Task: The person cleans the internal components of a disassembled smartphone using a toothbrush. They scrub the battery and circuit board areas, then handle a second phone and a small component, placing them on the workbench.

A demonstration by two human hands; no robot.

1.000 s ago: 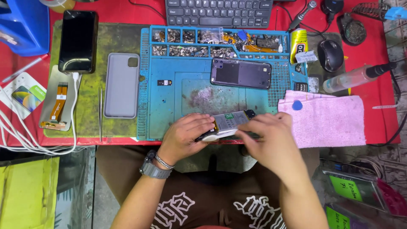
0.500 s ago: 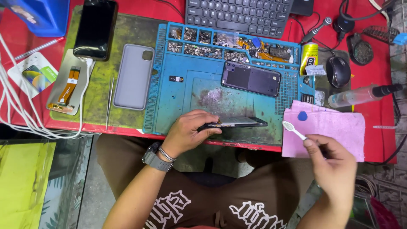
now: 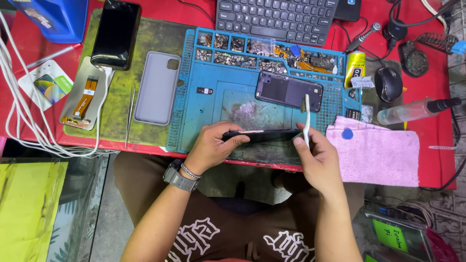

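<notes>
- left hand (image 3: 211, 148): closed around the left end of a dark phone body (image 3: 262, 135), held edge-up over the near edge of the blue work mat (image 3: 194, 121); the grip and position match the frame half a second earlier.
- right hand (image 3: 318, 160): closed on a thin white tool (image 3: 307, 119), pinched between thumb and fingers, shaft pointing up and away from the person.
- change: half a second earlier the right hand was low and to the right, in front of the pink cloth (image 3: 378, 155), well apart from the phone body; it now sits at the right end of the phone body, with the white tool beside that end. contact between tool and phone cannot be confirmed.
- one second earlier both hands were together on the device, its flat face turned up; it is now turned on edge.
- behind the hands: a dark back cover (image 3: 289, 90) lies flat on the mat, the tip of the white tool overlapping its near right corner in view.
- parts compartments (image 3: 252, 51) run along the mat's far edge.
- left of the mat: a grey phone case (image 3: 156, 87), tweezers (image 3: 130, 114) and a black phone (image 3: 116, 34) on a green mat (image 3: 114, 111).
- the red tabletop (image 3: 427, 131) carries a keyboard (image 3: 274, 14) and a clear bottle (image 3: 412, 110).
</notes>
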